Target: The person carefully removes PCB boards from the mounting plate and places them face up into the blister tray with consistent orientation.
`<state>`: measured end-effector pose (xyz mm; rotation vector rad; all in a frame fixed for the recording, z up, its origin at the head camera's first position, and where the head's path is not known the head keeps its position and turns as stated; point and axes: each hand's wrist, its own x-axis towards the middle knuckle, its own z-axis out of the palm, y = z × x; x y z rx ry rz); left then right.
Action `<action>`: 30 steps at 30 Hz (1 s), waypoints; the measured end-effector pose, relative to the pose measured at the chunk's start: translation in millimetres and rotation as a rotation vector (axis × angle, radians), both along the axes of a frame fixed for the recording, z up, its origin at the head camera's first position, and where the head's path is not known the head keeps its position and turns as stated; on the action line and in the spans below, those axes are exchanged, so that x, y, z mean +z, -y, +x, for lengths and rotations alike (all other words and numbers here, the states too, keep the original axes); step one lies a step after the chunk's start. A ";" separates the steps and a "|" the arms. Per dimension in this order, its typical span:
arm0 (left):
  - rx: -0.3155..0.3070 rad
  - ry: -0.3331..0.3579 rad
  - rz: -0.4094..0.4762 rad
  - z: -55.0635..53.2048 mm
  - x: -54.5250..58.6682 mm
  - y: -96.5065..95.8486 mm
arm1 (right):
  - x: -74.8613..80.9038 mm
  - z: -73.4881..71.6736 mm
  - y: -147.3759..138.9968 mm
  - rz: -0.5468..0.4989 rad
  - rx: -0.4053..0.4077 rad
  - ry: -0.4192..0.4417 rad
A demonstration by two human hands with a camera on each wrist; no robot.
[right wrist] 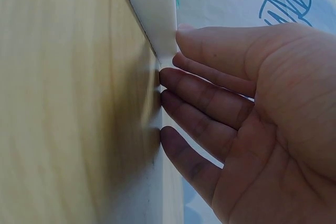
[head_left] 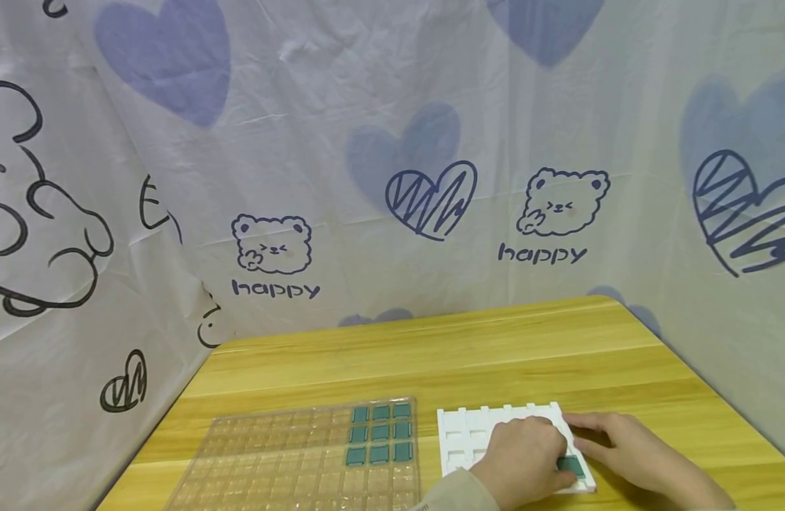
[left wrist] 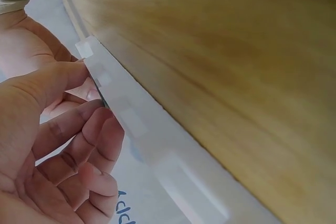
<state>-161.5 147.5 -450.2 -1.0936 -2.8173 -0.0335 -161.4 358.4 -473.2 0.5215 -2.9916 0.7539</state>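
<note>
A white slotted tray [head_left: 458, 441] lies on the table, also seen edge-on in the left wrist view. My left hand [head_left: 520, 454] reaches over it, covering much of its middle. Thumb and index finger pinch a small green square chip [head_left: 571, 466] at the tray's front right corner; only a dark sliver of it shows between the fingers in the left wrist view. The other left fingers are loosely curled. Beside the tray's right edge is my right hand [head_left: 622, 447], its fingers nearly straight. Its thumb touches the tray's side, with the other fingertips down at the table surface.
Left of the white tray lies a clear plastic tray [head_left: 284, 447] with many compartments. Several green chips [head_left: 380, 431] sit in its right-hand columns. The wooden table [head_left: 431, 348] ends at a printed cloth [head_left: 367, 85] behind and at both sides.
</note>
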 end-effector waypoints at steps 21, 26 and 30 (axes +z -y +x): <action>0.004 0.000 0.041 -3.6 3.7 7.9 | 1.5 -1.2 1.1 -0.062 -0.006 0.067; 0.010 -0.011 0.048 -6.5 6.3 13.4 | 2.2 -1.6 2.2 -0.084 -0.024 0.091; 0.014 -0.009 0.041 -10.1 8.5 18.1 | 1.8 -0.9 2.1 -0.069 -0.021 0.072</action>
